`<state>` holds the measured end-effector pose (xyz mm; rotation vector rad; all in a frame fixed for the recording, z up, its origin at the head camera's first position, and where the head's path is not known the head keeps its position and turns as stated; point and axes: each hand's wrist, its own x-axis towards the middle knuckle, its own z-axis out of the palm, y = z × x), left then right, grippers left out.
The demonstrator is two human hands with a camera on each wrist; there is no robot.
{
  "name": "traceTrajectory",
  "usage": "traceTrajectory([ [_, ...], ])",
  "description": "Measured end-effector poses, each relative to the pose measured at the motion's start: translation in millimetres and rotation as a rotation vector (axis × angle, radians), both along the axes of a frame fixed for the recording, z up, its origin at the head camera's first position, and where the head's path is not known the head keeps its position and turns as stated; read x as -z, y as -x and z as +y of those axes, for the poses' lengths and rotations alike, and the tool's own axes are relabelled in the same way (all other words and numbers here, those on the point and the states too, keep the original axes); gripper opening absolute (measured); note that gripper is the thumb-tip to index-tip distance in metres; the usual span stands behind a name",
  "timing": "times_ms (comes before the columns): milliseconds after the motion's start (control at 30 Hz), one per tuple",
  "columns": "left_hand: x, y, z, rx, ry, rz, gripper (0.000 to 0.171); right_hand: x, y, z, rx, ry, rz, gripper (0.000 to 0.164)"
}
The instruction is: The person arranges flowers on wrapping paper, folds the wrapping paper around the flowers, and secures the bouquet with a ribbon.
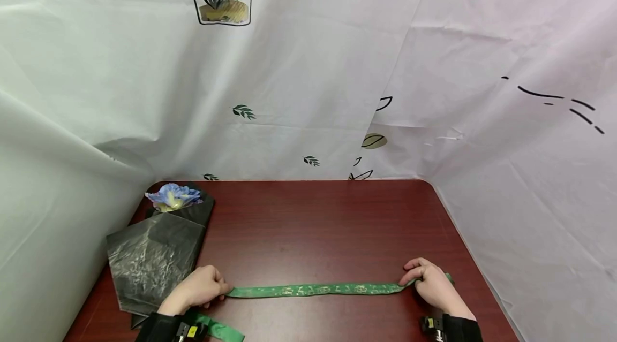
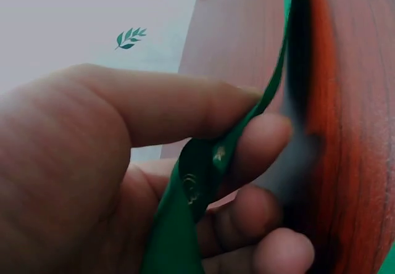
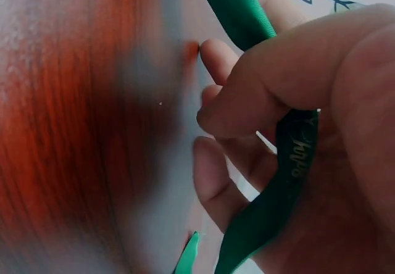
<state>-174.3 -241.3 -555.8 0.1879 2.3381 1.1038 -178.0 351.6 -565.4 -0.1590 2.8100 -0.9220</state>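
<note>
A green ribbon (image 1: 313,290) with gold print stretches across the near part of the table between both hands. My left hand (image 1: 200,287) pinches it between thumb and forefinger; in the left wrist view the ribbon (image 2: 219,153) folds over there and its tail runs down past the palm. At the other end my right hand (image 1: 434,283) grips the ribbon under the thumb. In the right wrist view the ribbon's tail (image 3: 262,218) hangs through the curled fingers. Another length of green ribbon (image 1: 222,329) shows below the left wrist.
Dark grey, crinkled wrapping sheets (image 1: 154,261) lie on the left side of the brown table (image 1: 308,224). A blue and yellow artificial flower (image 1: 173,196) rests on them at the back left corner. White printed cloth (image 1: 308,63) hangs behind the table and along its sides.
</note>
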Motion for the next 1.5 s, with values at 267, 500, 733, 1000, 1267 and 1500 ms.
traceTrajectory([
  [267, -4.9, -5.2, 7, -0.129, 0.291, 0.220, 0.029, -7.4, -0.6, 4, -0.103, 0.051, -0.032, 0.039],
  [500, -15.5, -10.5, 0, -0.231, 0.206, 0.229, 0.020, -12.1, -0.9, -1, -0.036, 0.051, -0.066, 0.033],
  [733, -13.2, -27.7, -30, -0.678, 0.172, 0.659, 0.025, -17.0, -3.6, -12, 0.029, 0.012, 0.068, 0.037],
  [1000, 16.7, -49.7, -73, -1.351, 0.120, 0.487, 0.088, -22.7, 2.3, -14, 0.080, 0.002, 0.269, 0.032],
  [1267, 29.6, -54.2, -85, -1.235, 0.115, 0.078, 0.129, -23.6, 5.1, -16, 0.087, 0.007, 0.274, 0.029],
  [1500, 25.1, -53.4, -89, -1.165, 0.150, 0.010, 0.125, -24.6, 0.6, -17, 0.091, -0.004, 0.209, 0.028],
])
